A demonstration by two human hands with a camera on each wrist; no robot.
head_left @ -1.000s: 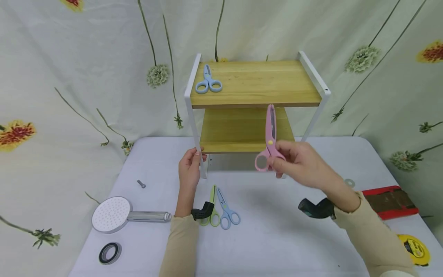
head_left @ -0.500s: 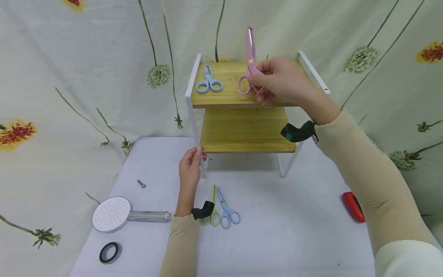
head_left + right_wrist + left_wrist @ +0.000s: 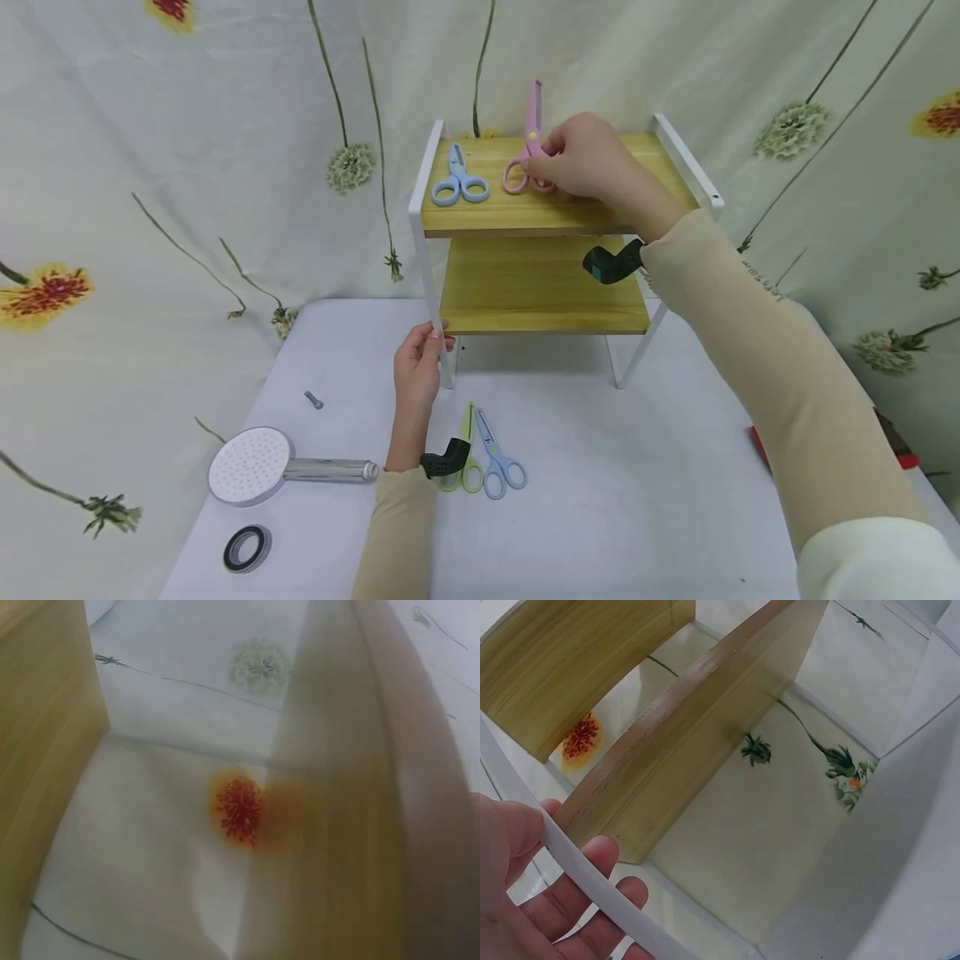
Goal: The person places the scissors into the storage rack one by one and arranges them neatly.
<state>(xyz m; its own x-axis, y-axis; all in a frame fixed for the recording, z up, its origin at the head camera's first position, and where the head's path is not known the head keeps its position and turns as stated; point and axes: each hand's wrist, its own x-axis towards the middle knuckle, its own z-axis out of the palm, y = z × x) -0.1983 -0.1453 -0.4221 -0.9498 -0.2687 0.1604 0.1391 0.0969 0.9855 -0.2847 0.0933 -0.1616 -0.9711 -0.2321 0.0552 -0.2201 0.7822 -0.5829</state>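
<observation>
Pink scissors [image 3: 533,137] stand out above the upper board [image 3: 622,208] of a small two-tier shelf, tips toward the back. My right hand [image 3: 588,162] pinches them by the handle; whether they touch the board cannot be told. Blue scissors [image 3: 458,179] lie to their left on the same board. Lower down, my left hand [image 3: 417,367] grips the white metal side frame [image 3: 424,258], near the lower board [image 3: 540,292]. In the left wrist view its fingers [image 3: 562,900] curl round that frame. The right wrist view shows blurred boards, with the scissors out of sight.
Green scissors [image 3: 468,425] and another blue pair [image 3: 495,458] lie before the shelf. A shower head [image 3: 251,467], a screw [image 3: 313,400] and a black-and-grey ring [image 3: 247,548] are at left. The right sleeve partly hides a red-edged object [image 3: 759,446].
My right hand has carried the pink scissors up from in front of the shelf to above the upper board, then slightly lower and left. The left hand keeps its grip on the frame.
</observation>
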